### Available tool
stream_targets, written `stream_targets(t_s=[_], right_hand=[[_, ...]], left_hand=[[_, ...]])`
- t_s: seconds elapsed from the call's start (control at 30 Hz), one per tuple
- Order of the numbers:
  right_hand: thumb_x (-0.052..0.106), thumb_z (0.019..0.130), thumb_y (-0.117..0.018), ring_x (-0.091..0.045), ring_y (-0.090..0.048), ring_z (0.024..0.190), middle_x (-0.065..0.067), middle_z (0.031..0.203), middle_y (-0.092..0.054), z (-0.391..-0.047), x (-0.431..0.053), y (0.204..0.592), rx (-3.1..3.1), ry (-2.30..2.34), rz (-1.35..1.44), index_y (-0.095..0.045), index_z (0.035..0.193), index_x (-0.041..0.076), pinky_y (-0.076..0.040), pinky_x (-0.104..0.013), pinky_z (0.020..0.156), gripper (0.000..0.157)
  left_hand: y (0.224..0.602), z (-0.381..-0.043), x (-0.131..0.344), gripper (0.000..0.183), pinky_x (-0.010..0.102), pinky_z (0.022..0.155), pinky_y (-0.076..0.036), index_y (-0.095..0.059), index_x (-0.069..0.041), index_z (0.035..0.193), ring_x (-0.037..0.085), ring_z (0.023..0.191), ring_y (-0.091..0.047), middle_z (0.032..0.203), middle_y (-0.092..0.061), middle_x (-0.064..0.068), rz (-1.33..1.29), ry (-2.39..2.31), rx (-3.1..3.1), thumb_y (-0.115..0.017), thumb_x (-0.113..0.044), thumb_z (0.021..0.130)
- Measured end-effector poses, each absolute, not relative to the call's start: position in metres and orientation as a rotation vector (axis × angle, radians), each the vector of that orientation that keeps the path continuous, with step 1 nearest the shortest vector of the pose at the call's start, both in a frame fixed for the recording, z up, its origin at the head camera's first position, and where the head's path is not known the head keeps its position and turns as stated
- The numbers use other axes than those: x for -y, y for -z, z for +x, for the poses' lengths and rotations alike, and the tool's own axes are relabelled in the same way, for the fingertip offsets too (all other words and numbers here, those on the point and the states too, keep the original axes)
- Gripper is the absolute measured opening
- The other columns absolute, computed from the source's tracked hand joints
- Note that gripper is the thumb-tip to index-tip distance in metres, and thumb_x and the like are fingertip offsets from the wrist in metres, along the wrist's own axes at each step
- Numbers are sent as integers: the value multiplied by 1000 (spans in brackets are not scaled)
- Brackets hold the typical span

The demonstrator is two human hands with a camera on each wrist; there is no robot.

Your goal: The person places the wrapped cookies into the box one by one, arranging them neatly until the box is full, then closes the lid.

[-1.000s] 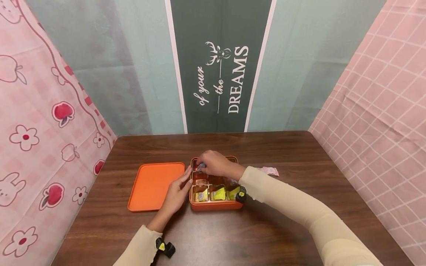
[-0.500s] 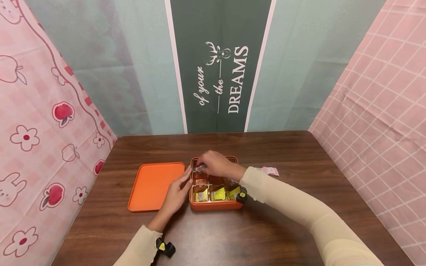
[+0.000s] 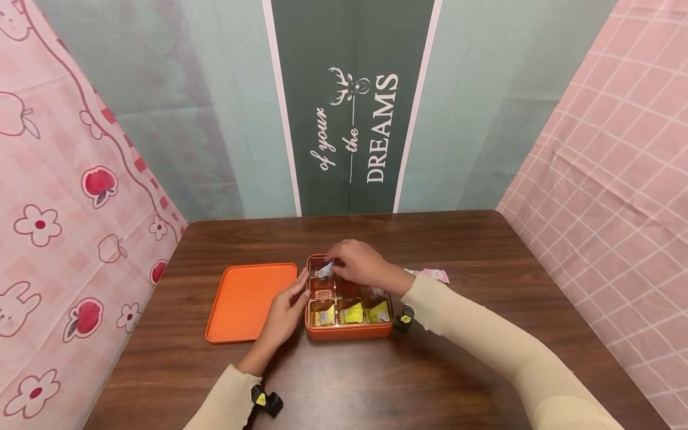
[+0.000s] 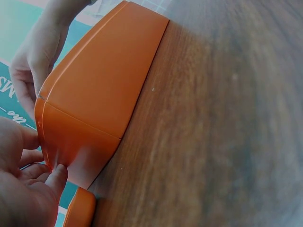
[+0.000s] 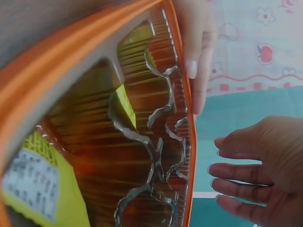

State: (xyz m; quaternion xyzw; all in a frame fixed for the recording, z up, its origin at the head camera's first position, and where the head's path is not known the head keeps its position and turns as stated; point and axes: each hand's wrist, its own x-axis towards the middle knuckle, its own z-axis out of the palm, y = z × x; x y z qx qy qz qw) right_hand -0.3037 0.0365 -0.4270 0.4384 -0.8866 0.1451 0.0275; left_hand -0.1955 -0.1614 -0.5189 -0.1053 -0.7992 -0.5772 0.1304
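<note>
The orange box (image 3: 349,334) holds a clear compartment tray. Small yellow packets (image 3: 352,313) lie in its front row. A blue-and-white wrapped packet (image 3: 325,270) lies in the back left compartment. Just right of that packet is my right hand (image 3: 359,263), above the box. In the right wrist view the right hand (image 5: 279,170) has its fingers apart with nothing between them. My left hand (image 3: 285,310) rests along the box's left side. In the left wrist view the left hand (image 4: 28,175) touches the box's corner wall (image 4: 78,146) with its fingertips.
The flat orange lid (image 3: 249,301) lies on the table left of the box. A pink packet (image 3: 436,275) lies to the right, partly behind the right forearm. A patterned curtain (image 3: 349,119) hangs behind the brown table (image 3: 344,382).
My right hand has let go of the blue-and-white packet and drawn slightly up and right. The packet now shows in the back left compartment. The left hand stays at the box's side.
</note>
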Motion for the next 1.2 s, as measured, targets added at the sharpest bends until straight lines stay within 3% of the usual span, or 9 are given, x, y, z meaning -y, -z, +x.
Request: stream_targets(t_s=[0.23,0.47,0.67,0.8,1.2], right_hand=[[22,91,-78,-19,-69,106,-2,112,-75,-297,-53,424,2694,-479,1289,-79,113,12,-57,-42,90,24],[21,91,-78,-18,-69,106,0,112,-75,-292,-69,420,2662,-539,1229,-79,111,14,-57,-42,91,22],[21,92,-76,-20,-68,106,-1,113,-75,-282,-83,416,2664,-563,1163,-79,112,14,-58,-43,87,21],[19,90,-78,-19,-68,103,-1,112,-75,-276,-95,418,2652,-599,1121,-79,111,14,-59,-43,83,21],[16,88,-81,-22,-70,104,-4,112,-75,-266,-119,412,2609,-639,1046,-78,110,11,-58,-47,86,23]], left_hand=[[520,-194,164,47,45,116,-32,-47,1,148,30,145,-36,156,-42,15,-300,1672,2357,-58,-5,103],[505,-186,161,45,47,116,-31,-48,4,146,36,145,-36,155,-42,16,-301,1668,2347,-58,-3,102],[520,-193,165,47,44,115,-34,-49,0,148,29,145,-37,156,-43,12,-302,1668,2356,-59,-7,103],[522,-193,164,47,46,114,-34,-48,1,148,31,145,-36,157,-42,15,-306,1673,2357,-59,-7,103],[519,-192,164,46,43,115,-34,-49,1,147,29,145,-37,156,-43,14,-296,1670,2354,-59,-7,103]])
